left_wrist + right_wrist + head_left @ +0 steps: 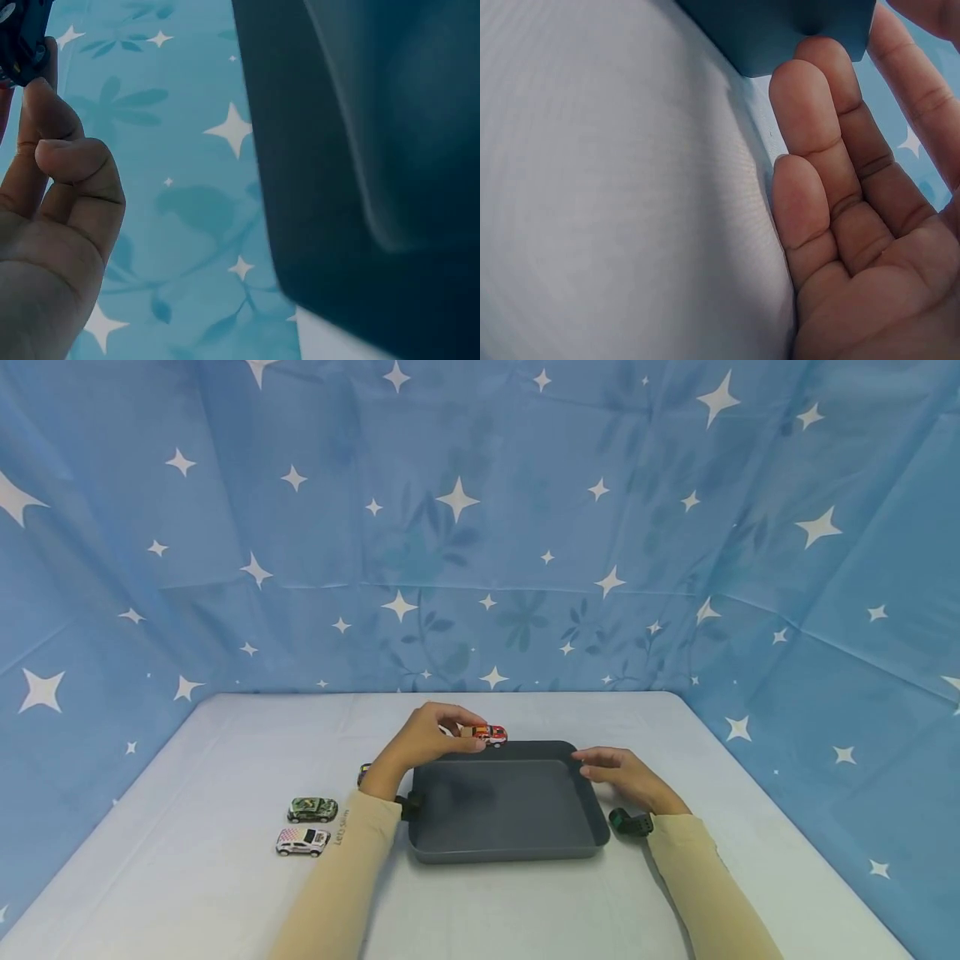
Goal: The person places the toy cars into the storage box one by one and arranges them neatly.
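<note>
My left hand (427,739) pinches a red toy car (493,734) between thumb and fingers, over the far rim of a dark grey tray (510,855). In the left wrist view only the dark underside of the toy car (22,41) shows, at the top left corner beside the fingertips. My right hand (630,774) is at the tray's far right corner. Seen from the right wrist, its fingers (806,105) extend fairly straight, with the tips against the tray's outer wall (780,37).
Left of the tray, a green camouflage toy car (312,809) and a white toy car (302,841) stand on the white table (187,860). Another toy car (363,772) is mostly hidden behind the left wrist. A blue star-patterned curtain (480,543) hangs behind the table.
</note>
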Available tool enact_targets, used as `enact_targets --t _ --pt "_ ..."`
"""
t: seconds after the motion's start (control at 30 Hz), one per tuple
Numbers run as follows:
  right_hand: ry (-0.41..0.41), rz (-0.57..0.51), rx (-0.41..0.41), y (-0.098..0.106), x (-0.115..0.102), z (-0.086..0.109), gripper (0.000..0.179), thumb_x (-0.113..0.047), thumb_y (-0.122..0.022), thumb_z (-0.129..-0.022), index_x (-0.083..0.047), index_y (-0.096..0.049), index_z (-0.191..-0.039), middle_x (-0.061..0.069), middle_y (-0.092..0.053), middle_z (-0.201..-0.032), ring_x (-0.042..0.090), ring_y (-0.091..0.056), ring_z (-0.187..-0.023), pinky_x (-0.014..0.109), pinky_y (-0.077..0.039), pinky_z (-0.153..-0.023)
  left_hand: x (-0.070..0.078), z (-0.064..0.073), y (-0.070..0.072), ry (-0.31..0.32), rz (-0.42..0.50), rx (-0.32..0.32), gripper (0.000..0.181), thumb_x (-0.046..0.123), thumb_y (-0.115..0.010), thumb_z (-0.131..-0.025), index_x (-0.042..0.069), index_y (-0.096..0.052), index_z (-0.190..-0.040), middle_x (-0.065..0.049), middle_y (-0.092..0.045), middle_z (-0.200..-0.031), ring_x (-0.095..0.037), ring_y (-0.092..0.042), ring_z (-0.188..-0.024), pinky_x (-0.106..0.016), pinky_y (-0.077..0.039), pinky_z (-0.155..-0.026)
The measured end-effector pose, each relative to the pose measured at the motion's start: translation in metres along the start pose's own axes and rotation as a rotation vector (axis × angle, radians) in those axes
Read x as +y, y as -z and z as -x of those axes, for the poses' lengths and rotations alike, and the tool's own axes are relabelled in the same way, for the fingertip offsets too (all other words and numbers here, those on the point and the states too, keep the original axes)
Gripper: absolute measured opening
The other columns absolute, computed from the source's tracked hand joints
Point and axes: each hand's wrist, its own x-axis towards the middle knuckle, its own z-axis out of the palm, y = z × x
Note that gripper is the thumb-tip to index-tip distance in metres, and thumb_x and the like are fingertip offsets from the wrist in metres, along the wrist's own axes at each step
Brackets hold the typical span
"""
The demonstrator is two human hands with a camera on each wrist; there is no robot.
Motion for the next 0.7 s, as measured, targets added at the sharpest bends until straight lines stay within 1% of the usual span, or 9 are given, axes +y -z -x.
enact_targets --t 0.07,0.13,0.27,0.37,0.47,0.57,0.7 --pt "0.004 -0.002 -0.002 0.000 0.001 0.000 0.050 -0.021 -0.071 -0.106 0.007 -0.061 -0.146 0.029 -0.057 -0.153 0.044 -0.058 -0.137 0.068 -0.035 -0.120 -0.003 -0.002 -0.005 0.022 0.006 -0.006 0.033 0.018 -0.090 -0.089 0.008 -0.083 -0.120 -0.003 -0.078 -0.114 -0.019 -0.065 -0.092 -0.035 -0.055 -0.076" --pt "0.008 -0.006 -0.008 0.000 0.001 0.000 0.050 -0.020 -0.070 -0.106 0.008 -0.060 -0.147 0.029 -0.056 -0.153 0.044 -0.058 -0.137 0.068 -0.036 -0.120 -0.006 -0.003 -0.010 0.046 0.010 -0.007 0.033 0.019 -0.090 -0.089 0.010 -0.084 -0.120 -0.002 -0.077 -0.115 -0.018 -0.064 -0.090 -0.034 -0.054 -0.074" --pt "0.012 -0.015 -0.010 -0.001 0.000 0.001 0.051 -0.018 -0.071 -0.105 0.008 -0.060 -0.147 0.029 -0.057 -0.153 0.045 -0.058 -0.137 0.068 -0.036 -0.120 -0.012 -0.004 -0.017 0.052 0.024 -0.008 0.033 0.018 -0.089 -0.090 0.009 -0.083 -0.121 -0.005 -0.078 -0.118 -0.018 -0.066 -0.090 -0.034 -0.056 -0.075" --pt "0.021 -0.001 -0.009 0.000 0.001 0.001 0.051 -0.019 -0.071 -0.105 0.008 -0.060 -0.147 0.030 -0.056 -0.153 0.045 -0.058 -0.138 0.069 -0.036 -0.119 -0.015 -0.006 -0.022 0.041 0.031 -0.011 0.034 0.018 -0.088 -0.091 0.006 -0.082 -0.122 -0.009 -0.078 -0.122 -0.019 -0.071 -0.092 -0.036 -0.059 -0.080" --pt "0.016 0.019 -0.001 0.000 0.001 0.000 0.050 -0.021 -0.071 -0.106 0.006 -0.062 -0.146 0.029 -0.056 -0.153 0.046 -0.057 -0.139 0.070 -0.035 -0.119 -0.017 -0.008 -0.028 0.049 0.024 -0.005 0.034 0.018 -0.088 -0.092 0.006 -0.082 -0.123 -0.010 -0.078 -0.124 -0.021 -0.074 -0.097 -0.040 -0.061 -0.086" --pt "-0.011 0.022 0.014 0.001 0.002 -0.001 0.050 -0.023 -0.071 -0.105 0.005 -0.063 -0.146 0.028 -0.057 -0.153 0.047 -0.055 -0.140 0.070 -0.034 -0.120 -0.018 -0.012 -0.034 0.072 0.018 0.008 0.034 0.019 -0.088 -0.091 0.007 -0.083 -0.123 -0.010 -0.078 -0.125 -0.023 -0.075 -0.102 -0.044 -0.061 -0.089" --pt "-0.037 0.023 0.030 -0.001 0.003 -0.003 0.051 -0.025 -0.073 -0.104 0.003 -0.064 -0.146 0.027 -0.058 -0.153 0.047 -0.054 -0.142 0.070 -0.033 -0.121 -0.017 -0.016 -0.043 0.104 0.021 0.032 0.034 0.021 -0.089 -0.090 0.008 -0.083 -0.121 -0.011 -0.077 -0.125 -0.027 -0.075 -0.106 -0.045 -0.061 -0.091"
